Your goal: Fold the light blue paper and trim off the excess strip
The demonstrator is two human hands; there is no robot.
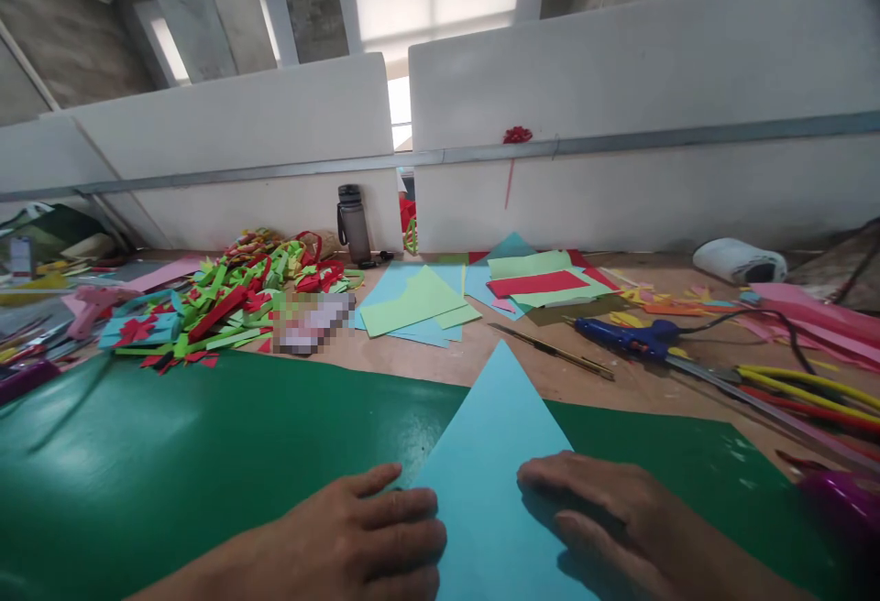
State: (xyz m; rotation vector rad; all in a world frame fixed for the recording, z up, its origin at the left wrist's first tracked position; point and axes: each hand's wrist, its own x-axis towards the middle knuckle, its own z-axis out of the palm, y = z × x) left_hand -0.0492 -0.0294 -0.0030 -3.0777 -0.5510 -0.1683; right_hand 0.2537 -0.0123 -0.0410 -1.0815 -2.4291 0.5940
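A light blue paper sheet (496, 454) lies on the green cutting mat (206, 454), folded to a point that faces away from me. My left hand (364, 532) rests flat on the mat with its fingertips pressing the paper's left edge. My right hand (605, 509) lies flat on the paper's right side, fingers spread and pointing left. Neither hand grips anything.
A blue glue gun (629, 335) with its cord, a metal ruler (550, 351) and coloured strips lie to the right. Stacked coloured sheets (419, 303) sit behind the mat. A pile of green and red paper scraps (234, 294) and a dark bottle (353, 224) stand at the left back, before white partition walls.
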